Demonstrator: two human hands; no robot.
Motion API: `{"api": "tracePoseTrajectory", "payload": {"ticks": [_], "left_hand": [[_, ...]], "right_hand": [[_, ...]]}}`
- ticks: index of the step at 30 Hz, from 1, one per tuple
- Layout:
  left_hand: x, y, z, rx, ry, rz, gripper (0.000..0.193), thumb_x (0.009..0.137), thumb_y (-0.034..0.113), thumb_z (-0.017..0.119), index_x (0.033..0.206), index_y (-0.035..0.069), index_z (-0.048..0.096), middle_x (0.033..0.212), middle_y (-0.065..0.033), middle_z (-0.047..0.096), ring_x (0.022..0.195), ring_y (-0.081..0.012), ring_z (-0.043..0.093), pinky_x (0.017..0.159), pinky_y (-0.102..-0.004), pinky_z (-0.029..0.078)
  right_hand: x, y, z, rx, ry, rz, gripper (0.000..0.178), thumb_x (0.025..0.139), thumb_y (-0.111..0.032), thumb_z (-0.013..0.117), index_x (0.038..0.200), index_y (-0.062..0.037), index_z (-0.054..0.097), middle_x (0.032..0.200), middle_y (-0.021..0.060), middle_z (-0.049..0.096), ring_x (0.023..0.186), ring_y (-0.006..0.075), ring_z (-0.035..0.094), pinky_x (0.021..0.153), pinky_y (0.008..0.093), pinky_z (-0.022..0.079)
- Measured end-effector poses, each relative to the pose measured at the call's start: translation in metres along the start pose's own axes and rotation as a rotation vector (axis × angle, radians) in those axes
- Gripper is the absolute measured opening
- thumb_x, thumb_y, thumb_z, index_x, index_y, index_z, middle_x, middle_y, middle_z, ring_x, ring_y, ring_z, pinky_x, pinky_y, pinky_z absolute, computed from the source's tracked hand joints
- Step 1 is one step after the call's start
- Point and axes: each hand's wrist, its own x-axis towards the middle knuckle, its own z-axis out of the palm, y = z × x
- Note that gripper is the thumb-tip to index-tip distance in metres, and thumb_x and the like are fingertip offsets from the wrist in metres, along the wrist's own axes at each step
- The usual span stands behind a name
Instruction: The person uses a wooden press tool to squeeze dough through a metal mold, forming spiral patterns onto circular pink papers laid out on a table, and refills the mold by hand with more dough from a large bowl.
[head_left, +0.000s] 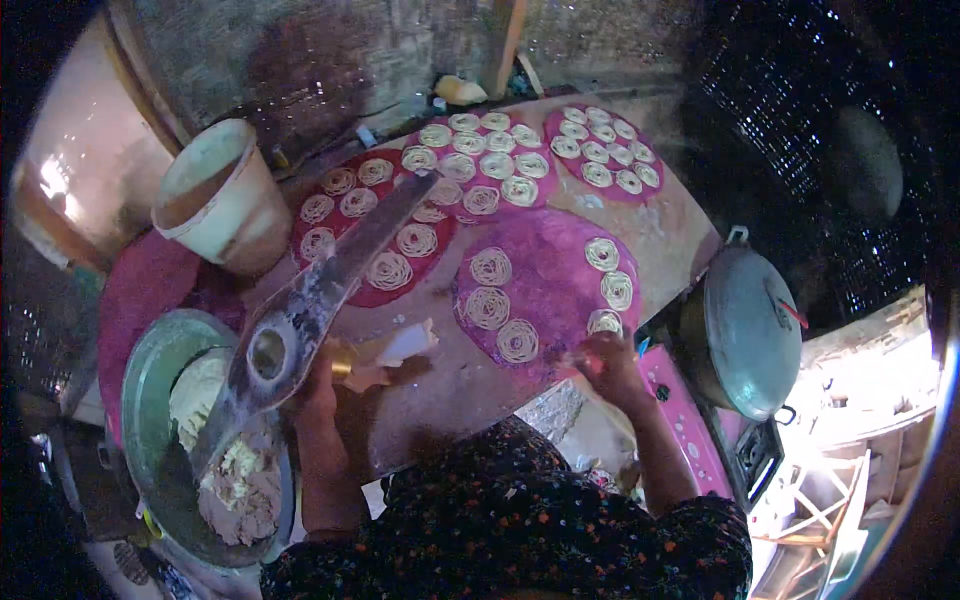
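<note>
A long wooden plank with a round hole (268, 352) slants from the green basin across the table. My left hand (318, 382) grips the plank beside its hole, the fingers partly hidden; a brass-coloured piece (343, 361) shows next to it. My right hand (603, 366) is over the near right edge of a round pink mat (545, 262), its fingers smeared by motion. Just beyond them lies a coil of pale dough strands (604, 322). More coils sit along both sides of this mat, its middle bare. Pale dough (240, 480) fills part of the basin (150, 400).
Red and pink mats with several coils cover the table's far side, including a far right mat (632, 155). A white bucket (265, 215) stands at the left. On the right are a lidded pot (750, 320) and a pink stove (690, 425). A white piece (408, 343) lies on the table.
</note>
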Motion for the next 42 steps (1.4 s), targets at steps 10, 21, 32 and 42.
{"api": "tracePoseTrajectory", "payload": {"ticks": [10, 21, 32, 42], "left_hand": [[-0.019, 0.175, -0.167, -0.805, 0.714, 0.520, 0.029, 0.072, 0.016, 0.064, 0.088, 0.004, 0.044, 0.082, -0.0058, 0.040, 0.073, -0.0172, 0.040, 0.061, -0.0280, 0.036], [-0.032, 0.143, -0.274, 0.333, 1.032, -0.141, 0.027, 0.082, 0.024, 0.056, 0.097, 0.001, 0.060, 0.095, -0.0078, 0.060, 0.091, -0.0184, 0.054, 0.082, -0.0329, 0.042], [-0.032, 0.073, -0.313, 0.578, 0.909, 0.215, 0.033, 0.065, 0.015, 0.073, 0.090, 0.003, 0.055, 0.083, -0.0073, 0.057, 0.076, -0.0192, 0.055, 0.069, -0.0331, 0.044], [-0.036, 0.039, -0.311, 0.564, 0.818, 0.305, 0.032, 0.061, 0.015, 0.068, 0.090, 0.006, 0.057, 0.080, -0.0085, 0.058, 0.071, -0.0229, 0.057, 0.063, -0.0331, 0.047]], "right_hand": [[0.094, -0.126, -0.092, 1.168, -0.299, -0.125, 0.023, 0.079, -0.004, 0.059, 0.101, -0.0019, 0.054, 0.094, 0.0060, 0.059, 0.093, 0.0145, 0.055, 0.082, 0.0296, 0.043], [0.145, -0.431, -0.001, 0.538, -0.094, -1.297, 0.027, 0.083, -0.026, 0.053, 0.098, -0.0044, 0.059, 0.095, 0.0187, 0.059, 0.094, 0.0272, 0.057, 0.082, 0.0375, 0.045], [0.130, -0.485, -0.088, -0.578, -0.377, -1.236, 0.039, 0.081, -0.012, 0.044, 0.118, -0.0201, 0.050, 0.081, 0.0133, 0.057, 0.070, 0.0279, 0.062, 0.056, 0.0386, 0.051], [0.140, -0.488, -0.016, -0.299, 0.060, -1.488, 0.045, 0.078, -0.009, 0.047, 0.122, -0.0161, 0.046, 0.079, 0.0144, 0.053, 0.070, 0.0298, 0.058, 0.056, 0.0418, 0.047]]}}
